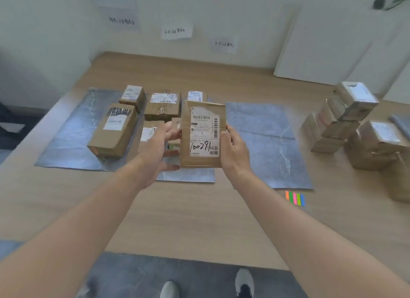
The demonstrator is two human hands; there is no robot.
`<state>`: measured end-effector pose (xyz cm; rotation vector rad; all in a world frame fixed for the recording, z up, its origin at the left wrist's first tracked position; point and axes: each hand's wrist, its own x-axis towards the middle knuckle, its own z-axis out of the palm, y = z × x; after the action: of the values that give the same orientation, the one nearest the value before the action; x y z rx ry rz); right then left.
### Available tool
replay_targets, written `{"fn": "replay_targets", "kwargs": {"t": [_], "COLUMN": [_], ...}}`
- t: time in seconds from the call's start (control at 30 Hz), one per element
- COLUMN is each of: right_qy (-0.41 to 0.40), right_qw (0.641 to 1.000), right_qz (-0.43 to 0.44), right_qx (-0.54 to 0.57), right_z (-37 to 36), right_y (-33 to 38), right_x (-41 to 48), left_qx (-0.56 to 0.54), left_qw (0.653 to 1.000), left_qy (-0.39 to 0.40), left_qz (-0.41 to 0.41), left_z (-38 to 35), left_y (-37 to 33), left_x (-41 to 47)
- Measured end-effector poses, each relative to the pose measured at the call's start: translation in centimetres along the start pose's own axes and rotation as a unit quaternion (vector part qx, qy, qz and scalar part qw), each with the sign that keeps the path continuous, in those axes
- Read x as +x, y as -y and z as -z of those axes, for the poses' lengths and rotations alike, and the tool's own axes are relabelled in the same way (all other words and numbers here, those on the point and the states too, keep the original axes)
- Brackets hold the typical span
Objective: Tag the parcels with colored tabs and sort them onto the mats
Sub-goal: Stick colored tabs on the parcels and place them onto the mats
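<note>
You have three grey mats on the table (177, 220). Left of the held parcel (203, 133), the left mat (66, 146) carries two: a large parcel (113, 131) and a small parcel (132, 96). Behind the held parcel, the middle mat (190, 175) carries at least four further parcels (163, 104) (your hands hide some). Your left hand (159, 146) pinches the held parcel's left edge between thumb and curled fingers; your right hand (233, 149) clasps its right edge, label facing you, above the mats. Right of the held parcel lie the right mat (266, 146), five colored tabs (296, 199) and a parcel pile (346, 120), too blurred to count.
</note>
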<state>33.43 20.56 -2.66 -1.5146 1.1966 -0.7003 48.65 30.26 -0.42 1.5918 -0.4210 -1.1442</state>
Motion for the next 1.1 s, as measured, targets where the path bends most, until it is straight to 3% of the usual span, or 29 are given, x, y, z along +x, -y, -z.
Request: {"fn": "replay_targets", "kwargs": {"t": [0.33, 0.83, 1.1], "right_qy": [-0.042, 0.0, 0.028], "right_qw": [0.996, 0.976, 0.971], "right_qz": [-0.076, -0.218, -0.235], "right_qx": [-0.013, 0.001, 0.01], "right_z": [-2.7, -4.9, -5.1], "right_y": [-6.1, -14.9, -17.8], "right_x": [-2.9, -6.0, -5.7], "left_qx": [0.002, 0.001, 0.029], "left_qw": [0.996, 0.98, 0.974], "left_qy": [0.055, 0.051, 0.047], "left_qz": [0.073, 0.194, 0.22], "left_z": [2.7, 3.1, 3.2], "left_y": [6.5, 16.5, 18.8], "left_x": [1.4, 2.2, 3.3]}}
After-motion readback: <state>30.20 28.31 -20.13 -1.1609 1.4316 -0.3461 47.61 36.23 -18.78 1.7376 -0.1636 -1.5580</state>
